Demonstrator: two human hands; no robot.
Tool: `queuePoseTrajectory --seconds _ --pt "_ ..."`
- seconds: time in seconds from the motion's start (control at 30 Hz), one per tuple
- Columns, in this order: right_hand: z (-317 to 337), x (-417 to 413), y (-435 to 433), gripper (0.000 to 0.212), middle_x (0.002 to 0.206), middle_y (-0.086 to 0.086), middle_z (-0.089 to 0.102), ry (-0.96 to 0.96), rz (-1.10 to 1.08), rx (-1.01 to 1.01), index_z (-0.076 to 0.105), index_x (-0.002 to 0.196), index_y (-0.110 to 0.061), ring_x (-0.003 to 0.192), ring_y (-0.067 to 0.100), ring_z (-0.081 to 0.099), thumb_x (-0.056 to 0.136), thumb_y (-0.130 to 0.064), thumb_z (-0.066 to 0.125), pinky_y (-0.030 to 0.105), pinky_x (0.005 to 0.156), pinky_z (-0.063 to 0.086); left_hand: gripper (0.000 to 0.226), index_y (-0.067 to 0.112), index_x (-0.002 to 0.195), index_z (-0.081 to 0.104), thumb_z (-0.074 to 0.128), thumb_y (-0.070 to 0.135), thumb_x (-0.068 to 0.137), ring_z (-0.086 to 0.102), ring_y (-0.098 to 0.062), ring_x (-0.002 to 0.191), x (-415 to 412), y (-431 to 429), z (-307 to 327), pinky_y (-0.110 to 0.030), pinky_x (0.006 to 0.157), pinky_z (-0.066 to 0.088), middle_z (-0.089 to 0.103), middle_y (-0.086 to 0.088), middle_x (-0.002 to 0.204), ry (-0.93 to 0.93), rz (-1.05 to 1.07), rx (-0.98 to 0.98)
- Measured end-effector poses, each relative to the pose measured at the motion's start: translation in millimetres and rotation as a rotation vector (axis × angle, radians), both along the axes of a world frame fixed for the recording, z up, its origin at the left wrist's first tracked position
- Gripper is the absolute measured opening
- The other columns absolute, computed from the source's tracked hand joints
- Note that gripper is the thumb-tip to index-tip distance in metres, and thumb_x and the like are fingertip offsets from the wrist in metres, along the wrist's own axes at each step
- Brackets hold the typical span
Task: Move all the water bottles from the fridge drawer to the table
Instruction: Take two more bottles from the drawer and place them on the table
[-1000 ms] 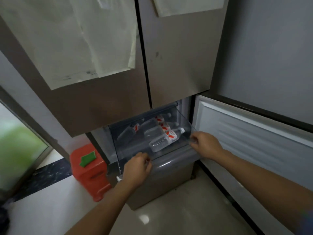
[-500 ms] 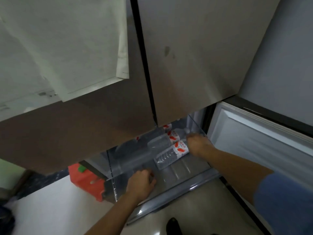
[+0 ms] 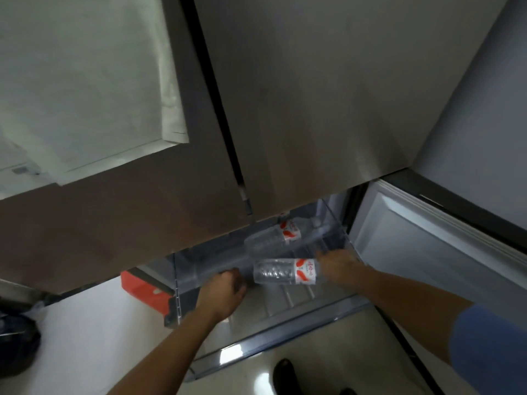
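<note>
The clear fridge drawer [image 3: 288, 307] is pulled out below the steel fridge doors. A water bottle [image 3: 281, 271] with a red-and-white label lies crosswise over the drawer's front part. My right hand [image 3: 338, 266] is closed around its cap end. Two or three more water bottles [image 3: 275, 238] lie farther back, partly hidden under the upper doors. My left hand [image 3: 222, 292] is closed on the drawer's clear front wall, just left of the held bottle.
The open lower fridge door [image 3: 427, 252] stands to the right of the drawer. A red box [image 3: 139, 286] sits on the floor at the left, with a black bag [image 3: 14, 346] beyond it. My shoe [image 3: 285, 372] is below the drawer front. Paper sheets [image 3: 85, 81] hang on the upper door.
The drawer has slid out. My right hand went from its rim to the nearest bottle, grasped it and drew it forward, now crosswise. My head moved closer and lower.
</note>
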State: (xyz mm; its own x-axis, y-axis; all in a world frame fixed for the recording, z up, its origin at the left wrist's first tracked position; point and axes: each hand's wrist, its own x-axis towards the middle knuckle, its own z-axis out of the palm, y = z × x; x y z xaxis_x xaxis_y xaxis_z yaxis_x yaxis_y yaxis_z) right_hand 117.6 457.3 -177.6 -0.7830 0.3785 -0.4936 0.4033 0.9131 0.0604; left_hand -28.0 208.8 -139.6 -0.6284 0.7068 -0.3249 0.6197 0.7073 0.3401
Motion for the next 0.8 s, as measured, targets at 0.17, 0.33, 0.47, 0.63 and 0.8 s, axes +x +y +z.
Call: queuePoseTrajectory --seconds 0.17,0.33,0.47,0.63,0.8 --pt "13 22 3 0.055 0.125 0.013 0.061 -0.030 -0.010 -0.291 0.049 0.131 -0.013 0.108 0.030 0.061 0.086 -0.039 0.062 0.037 0.093 0.050 0.019 0.019 0.098 0.063 0.054 0.034 0.090 0.065 -0.028 0.094 -6 48 17 -0.030 0.066 0.043 0.070 -0.008 0.101 0.064 -0.019 -0.018" --pt "55 43 6 0.047 0.116 0.009 0.065 0.108 -0.100 -0.502 0.058 0.121 -0.013 0.097 0.025 0.063 0.089 -0.046 0.056 0.035 0.084 0.052 0.023 0.012 0.103 0.062 0.052 0.029 0.091 0.064 -0.030 0.098 -8 103 18 -0.032 0.076 0.047 0.068 -0.013 0.109 0.123 -0.074 -0.038" --pt "83 65 6 0.036 0.108 0.013 0.065 0.316 -0.199 -0.508 0.056 0.117 -0.008 0.093 0.028 0.062 0.095 -0.035 0.050 0.036 0.078 0.051 0.033 0.017 0.118 0.058 0.047 0.035 0.093 0.060 -0.028 0.110 -5 152 9 -0.036 0.092 0.049 0.062 -0.011 0.122 0.164 -0.226 -0.069" --pt "93 103 9 0.034 0.104 0.009 0.068 0.492 -0.290 -0.458 0.053 0.121 -0.015 0.087 0.021 0.064 0.096 -0.038 0.049 0.028 0.073 0.051 0.037 0.014 0.121 0.052 0.054 0.035 0.091 0.057 -0.031 0.111 11 203 -9 -0.038 0.088 0.048 0.055 -0.014 0.123 0.196 -0.289 -0.103" --pt "83 119 10 0.034 0.102 0.006 0.068 0.595 -0.341 -0.423 0.051 0.119 -0.017 0.079 0.015 0.060 0.095 -0.041 0.048 0.026 0.067 0.050 0.050 0.022 0.129 0.042 0.052 0.046 0.086 0.053 -0.033 0.116 8 236 -43 -0.042 0.091 0.047 0.050 -0.011 0.128 0.238 -0.327 -0.126"
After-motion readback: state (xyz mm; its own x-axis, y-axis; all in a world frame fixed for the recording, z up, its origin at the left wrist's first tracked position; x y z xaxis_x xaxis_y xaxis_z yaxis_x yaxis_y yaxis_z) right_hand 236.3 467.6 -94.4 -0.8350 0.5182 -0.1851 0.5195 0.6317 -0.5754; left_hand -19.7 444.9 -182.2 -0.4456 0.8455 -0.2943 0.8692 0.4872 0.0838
